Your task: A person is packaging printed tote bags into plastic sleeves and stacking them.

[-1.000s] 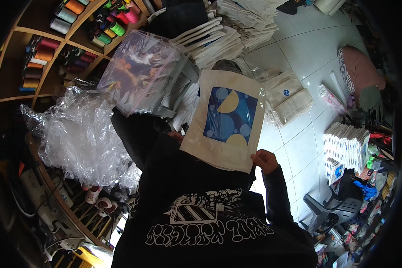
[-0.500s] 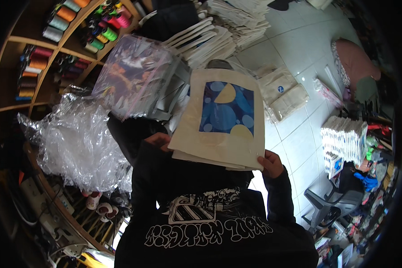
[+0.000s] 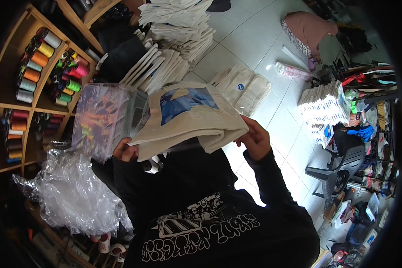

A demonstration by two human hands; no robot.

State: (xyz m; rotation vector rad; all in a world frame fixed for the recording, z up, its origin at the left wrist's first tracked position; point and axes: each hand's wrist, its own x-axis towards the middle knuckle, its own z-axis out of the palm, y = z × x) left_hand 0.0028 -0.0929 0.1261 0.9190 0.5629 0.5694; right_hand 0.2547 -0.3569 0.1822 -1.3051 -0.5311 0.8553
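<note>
A cream cloth bag with a blue printed panel of circles and pale yellow shapes is stretched between my hands in front of my chest. My left hand is closed on its near left corner. At the right corner, my right hand pinches the edge between thumb and fingers. The bag's near edge faces me and shows folded layers, curling over toward the right. A glossy sheen suggests clear plastic over the printed side, but I cannot tell for certain.
Crumpled clear plastic lies at the left, beside a plastic-wrapped colourful stack. Thread spools fill wooden shelves. Cloth bags are stacked on the tiled floor ahead, with another pile near a dark grey plastic chair. Another person is at the far right.
The bag has tilted from facing me to lying flatter, its near edge now opening toward me. Both hands have risen, and the whole view has swung to the right.
</note>
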